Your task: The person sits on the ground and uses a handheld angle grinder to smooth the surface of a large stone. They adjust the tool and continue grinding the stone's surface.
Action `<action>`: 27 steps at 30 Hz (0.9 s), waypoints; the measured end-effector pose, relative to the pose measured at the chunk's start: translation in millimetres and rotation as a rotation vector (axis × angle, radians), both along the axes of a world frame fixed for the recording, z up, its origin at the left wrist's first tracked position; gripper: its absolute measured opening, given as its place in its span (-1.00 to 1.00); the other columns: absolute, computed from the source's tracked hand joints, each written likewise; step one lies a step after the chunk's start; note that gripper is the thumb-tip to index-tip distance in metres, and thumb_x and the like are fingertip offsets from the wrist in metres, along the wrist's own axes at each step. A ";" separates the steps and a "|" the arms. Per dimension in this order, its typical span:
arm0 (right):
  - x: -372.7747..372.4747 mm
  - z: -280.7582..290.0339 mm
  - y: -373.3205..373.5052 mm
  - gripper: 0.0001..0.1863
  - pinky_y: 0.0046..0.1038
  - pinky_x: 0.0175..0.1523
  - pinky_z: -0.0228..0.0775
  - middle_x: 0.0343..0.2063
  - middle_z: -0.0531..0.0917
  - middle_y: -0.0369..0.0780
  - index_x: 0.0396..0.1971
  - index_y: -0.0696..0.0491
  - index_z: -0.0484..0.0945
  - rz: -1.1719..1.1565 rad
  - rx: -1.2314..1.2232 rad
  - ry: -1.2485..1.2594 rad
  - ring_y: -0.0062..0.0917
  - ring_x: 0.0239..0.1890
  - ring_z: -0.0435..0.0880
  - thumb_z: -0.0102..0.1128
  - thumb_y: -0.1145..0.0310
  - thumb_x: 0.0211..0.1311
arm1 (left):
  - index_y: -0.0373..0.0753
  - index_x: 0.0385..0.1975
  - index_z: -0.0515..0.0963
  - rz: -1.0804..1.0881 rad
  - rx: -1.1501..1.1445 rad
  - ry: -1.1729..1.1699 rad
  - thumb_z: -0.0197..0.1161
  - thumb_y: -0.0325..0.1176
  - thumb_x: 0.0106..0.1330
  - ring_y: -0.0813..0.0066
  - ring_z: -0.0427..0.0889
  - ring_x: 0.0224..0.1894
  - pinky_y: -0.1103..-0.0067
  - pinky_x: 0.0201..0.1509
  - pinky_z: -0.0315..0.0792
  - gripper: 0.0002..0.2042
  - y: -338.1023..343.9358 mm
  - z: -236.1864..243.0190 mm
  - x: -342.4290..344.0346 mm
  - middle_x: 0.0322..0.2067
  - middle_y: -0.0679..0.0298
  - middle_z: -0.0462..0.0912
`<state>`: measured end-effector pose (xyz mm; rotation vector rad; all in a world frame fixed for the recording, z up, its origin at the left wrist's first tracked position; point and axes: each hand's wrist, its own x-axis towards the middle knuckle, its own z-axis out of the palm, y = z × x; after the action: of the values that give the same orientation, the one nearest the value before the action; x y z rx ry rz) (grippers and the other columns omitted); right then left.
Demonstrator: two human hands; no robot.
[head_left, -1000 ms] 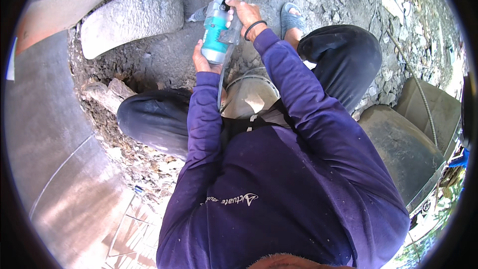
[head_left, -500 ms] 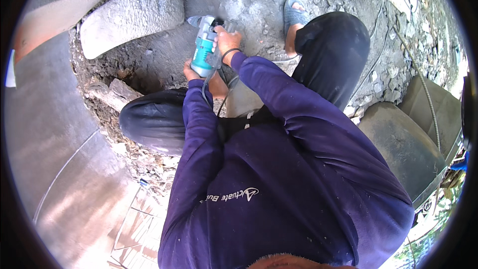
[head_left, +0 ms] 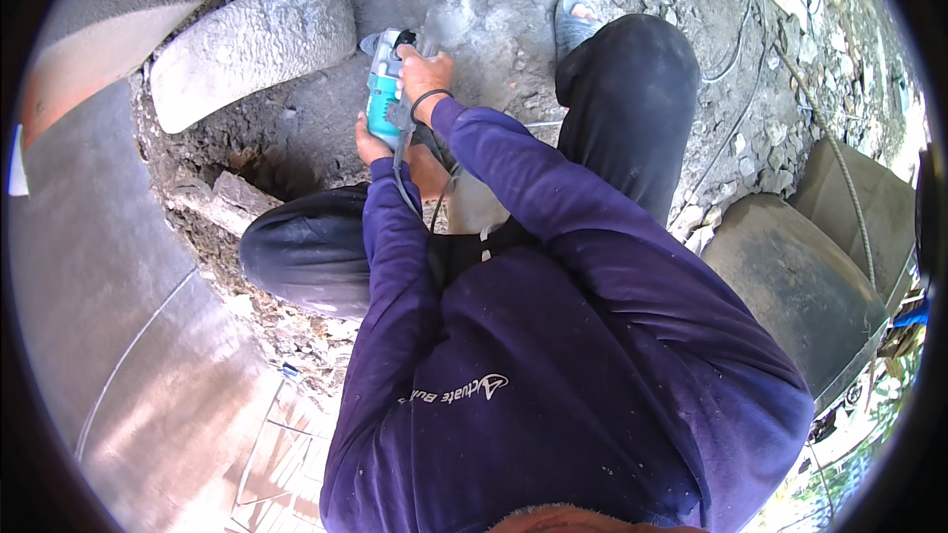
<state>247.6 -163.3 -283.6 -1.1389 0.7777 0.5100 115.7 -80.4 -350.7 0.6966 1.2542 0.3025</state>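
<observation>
Nearest the camera, the purple sweatshirt [head_left: 563, 385] is filling the lower middle, its long sleeves reaching forward over black trousers. The left knee [head_left: 301, 252] and the right knee [head_left: 632, 89] are bending outward, bounding the room in which the forearms are working. Between them, just past the lap, a bare ankle [head_left: 427, 176] is showing beside a grey power cord [head_left: 401, 178] that is hanging from the tool.

Beyond the ankle, a teal-and-grey corded power tool [head_left: 381, 96] is sitting in both hands, over the ground and left of the right knee. The left hand [head_left: 372, 143] is cupping its near end, thumb along the left edge; its other fingers are hiding behind the casing, so their spread cannot be told. The right hand [head_left: 428, 73] is gripping the far part from the right, fingers curling against the casing by a black section.

To the left, a rough pale slab [head_left: 255, 51] is lying with its rounded right end near the tool, tightening that side. On the right, dusty ground [head_left: 504, 54] is stretching to the sandal [head_left: 575, 28], giving wider room. Farther out, smooth grey paving [head_left: 109, 237] is curving along the left, and dark panels [head_left: 790, 286] are resting at the right under a rope [head_left: 844, 173].
</observation>
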 end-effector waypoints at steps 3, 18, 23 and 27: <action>11.3 -4.2 -1.8 -0.74 -0.32 -0.61 0.46 -0.65 0.59 -0.17 -0.52 0.19 0.54 -0.053 0.038 0.017 -0.42 -0.71 0.58 0.37 0.31 0.11 | -0.25 0.08 0.52 -0.047 0.052 0.054 0.14 0.03 0.37 0.09 0.72 -0.21 0.15 -0.30 0.61 -0.51 1.9 22.4 20.5 -0.15 0.09 0.68; 48.2 -11.2 4.3 -0.75 -0.36 -0.65 0.34 -0.67 0.53 -0.19 -0.54 0.19 0.49 -0.227 0.219 0.133 -0.47 -0.75 0.48 0.35 0.36 0.14 | -0.52 -0.15 0.71 -0.273 0.514 0.492 0.36 0.02 0.11 0.15 0.69 -0.09 0.35 0.10 0.48 -0.40 61.7 -2.5 57.5 -0.13 -0.09 0.76; 50.8 -25.6 -24.4 -0.73 -0.31 -0.65 0.37 -0.65 0.55 -0.19 -0.50 0.19 0.51 -0.147 0.168 0.142 -0.45 -0.74 0.51 0.39 0.32 0.15 | -0.60 -0.21 0.69 -0.144 0.430 0.460 0.37 0.01 0.17 0.16 0.72 -0.20 0.28 0.01 0.53 -0.41 21.9 -25.9 57.7 -0.18 -0.12 0.75; 57.3 -32.3 -50.3 -0.73 -0.30 -0.64 0.41 -0.64 0.58 -0.17 -0.51 0.19 0.53 -0.029 0.096 0.112 -0.43 -0.72 0.54 0.41 0.33 0.17 | -0.59 -0.18 0.67 -0.054 0.292 0.319 0.34 -0.04 0.26 0.20 0.73 -0.26 0.25 -0.14 0.58 -0.45 -21.3 -38.1 57.6 -0.21 -0.08 0.74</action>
<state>304.9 -213.6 -315.9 -1.0151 0.8566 0.5843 173.4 -101.6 -388.8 1.0589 1.5069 0.3425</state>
